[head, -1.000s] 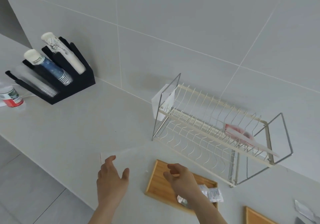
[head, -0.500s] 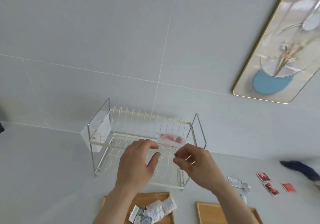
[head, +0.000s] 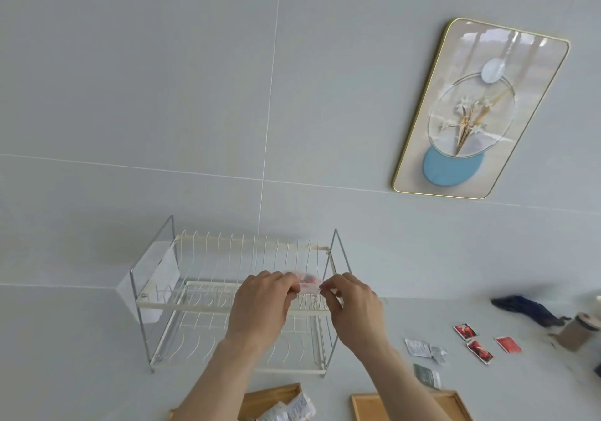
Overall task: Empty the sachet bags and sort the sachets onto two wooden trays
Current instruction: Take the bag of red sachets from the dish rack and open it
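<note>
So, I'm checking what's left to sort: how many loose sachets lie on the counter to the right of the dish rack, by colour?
Red sachets: 3
White sachets: 2
Dark sachet: 1
Total: 6

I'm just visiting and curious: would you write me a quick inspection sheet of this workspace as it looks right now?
Surface: pale grey counter, against a tiled wall.
Job's things: clear sachet bag with red contents, held over the dish rack; left wooden tray holds white sachets; right wooden tray looks bare where visible; red sachets and pale sachets loose on the counter.
Clutter: dark blue object, beige container.
Hands: left hand and right hand pinch the bag.
Cables: nothing seen.
Surroundings: framed flower picture.
</note>
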Demonstrator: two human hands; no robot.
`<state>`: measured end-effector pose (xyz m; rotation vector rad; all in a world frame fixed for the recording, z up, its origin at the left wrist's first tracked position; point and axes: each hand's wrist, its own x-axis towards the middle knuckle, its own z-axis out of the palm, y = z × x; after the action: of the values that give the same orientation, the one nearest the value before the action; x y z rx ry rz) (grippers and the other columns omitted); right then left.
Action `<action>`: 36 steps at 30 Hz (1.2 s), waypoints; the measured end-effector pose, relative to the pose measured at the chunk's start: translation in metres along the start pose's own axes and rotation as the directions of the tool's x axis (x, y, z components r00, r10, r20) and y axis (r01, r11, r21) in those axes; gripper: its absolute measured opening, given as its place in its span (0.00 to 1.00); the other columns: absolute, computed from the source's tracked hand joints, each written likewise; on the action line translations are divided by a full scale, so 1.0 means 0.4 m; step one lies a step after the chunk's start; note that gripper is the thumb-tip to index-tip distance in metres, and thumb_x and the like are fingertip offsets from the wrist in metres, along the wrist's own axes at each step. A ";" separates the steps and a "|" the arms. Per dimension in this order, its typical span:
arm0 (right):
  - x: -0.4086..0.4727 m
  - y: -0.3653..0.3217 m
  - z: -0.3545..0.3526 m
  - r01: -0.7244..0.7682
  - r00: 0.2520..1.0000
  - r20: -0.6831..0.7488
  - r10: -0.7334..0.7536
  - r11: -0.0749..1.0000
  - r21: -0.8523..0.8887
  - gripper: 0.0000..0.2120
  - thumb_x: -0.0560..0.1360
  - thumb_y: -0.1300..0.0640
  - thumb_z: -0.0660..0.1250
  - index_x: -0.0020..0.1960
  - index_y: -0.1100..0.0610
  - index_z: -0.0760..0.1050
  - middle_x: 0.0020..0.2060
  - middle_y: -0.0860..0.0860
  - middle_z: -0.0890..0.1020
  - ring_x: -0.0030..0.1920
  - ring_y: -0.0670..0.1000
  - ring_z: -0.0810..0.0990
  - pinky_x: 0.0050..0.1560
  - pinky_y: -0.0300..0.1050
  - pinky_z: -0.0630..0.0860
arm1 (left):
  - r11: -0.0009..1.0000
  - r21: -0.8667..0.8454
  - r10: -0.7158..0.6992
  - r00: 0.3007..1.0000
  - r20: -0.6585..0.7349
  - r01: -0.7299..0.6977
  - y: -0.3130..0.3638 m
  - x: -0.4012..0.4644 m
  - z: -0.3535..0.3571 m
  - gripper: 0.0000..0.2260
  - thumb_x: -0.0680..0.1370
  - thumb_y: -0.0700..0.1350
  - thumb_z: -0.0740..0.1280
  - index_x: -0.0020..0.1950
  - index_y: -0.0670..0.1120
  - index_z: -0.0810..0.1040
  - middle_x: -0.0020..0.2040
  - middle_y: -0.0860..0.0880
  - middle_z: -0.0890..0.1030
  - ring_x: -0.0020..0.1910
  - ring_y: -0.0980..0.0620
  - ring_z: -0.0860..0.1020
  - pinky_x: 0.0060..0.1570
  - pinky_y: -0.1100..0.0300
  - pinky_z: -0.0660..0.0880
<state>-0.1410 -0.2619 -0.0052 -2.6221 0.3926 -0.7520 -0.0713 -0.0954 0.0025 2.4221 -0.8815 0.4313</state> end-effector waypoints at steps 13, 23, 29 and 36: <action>0.063 -0.160 -0.295 -0.016 0.990 -0.076 0.116 0.644 0.765 0.03 0.77 0.60 0.72 0.44 0.57 0.83 0.38 0.49 0.87 0.41 0.45 0.84 0.45 0.34 0.79 | 0.868 -0.496 -0.028 1.000 0.005 0.027 0.133 0.083 -0.297 0.07 0.77 0.45 0.69 0.45 0.55 0.85 0.39 0.57 0.86 0.35 0.56 0.82 0.39 0.59 0.79; -0.100 0.004 -0.200 -0.452 0.878 0.258 0.403 0.521 0.724 0.14 0.71 0.46 0.77 0.46 0.56 0.83 0.43 0.51 0.87 0.43 0.57 0.83 0.47 0.53 0.80 | 0.487 -0.750 -0.030 0.867 0.498 0.447 0.177 -0.046 -0.149 0.06 0.77 0.40 0.70 0.44 0.45 0.87 0.36 0.50 0.84 0.30 0.54 0.80 0.32 0.64 0.74; -0.245 0.026 -0.107 -0.682 0.711 0.424 0.561 0.406 0.608 0.13 0.77 0.50 0.71 0.48 0.61 0.82 0.42 0.58 0.87 0.39 0.54 0.87 0.41 0.48 0.82 | 0.532 -0.663 -0.190 0.837 0.513 0.527 0.182 -0.129 0.002 0.06 0.75 0.45 0.72 0.40 0.51 0.87 0.34 0.56 0.85 0.34 0.62 0.80 0.38 0.69 0.72; -0.290 0.014 -0.087 -0.746 0.625 0.595 0.505 0.161 0.647 0.12 0.81 0.57 0.68 0.54 0.66 0.83 0.47 0.62 0.89 0.47 0.62 0.89 0.48 0.53 0.84 | 0.643 -0.580 -0.219 0.846 0.486 0.500 0.180 -0.201 0.088 0.06 0.75 0.47 0.70 0.40 0.53 0.86 0.34 0.53 0.87 0.36 0.57 0.85 0.42 0.56 0.82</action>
<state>-0.2559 -0.2345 -0.0324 -1.2777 0.7400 -0.1713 -0.1746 -0.1221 -0.0364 1.8887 -0.5145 -0.4816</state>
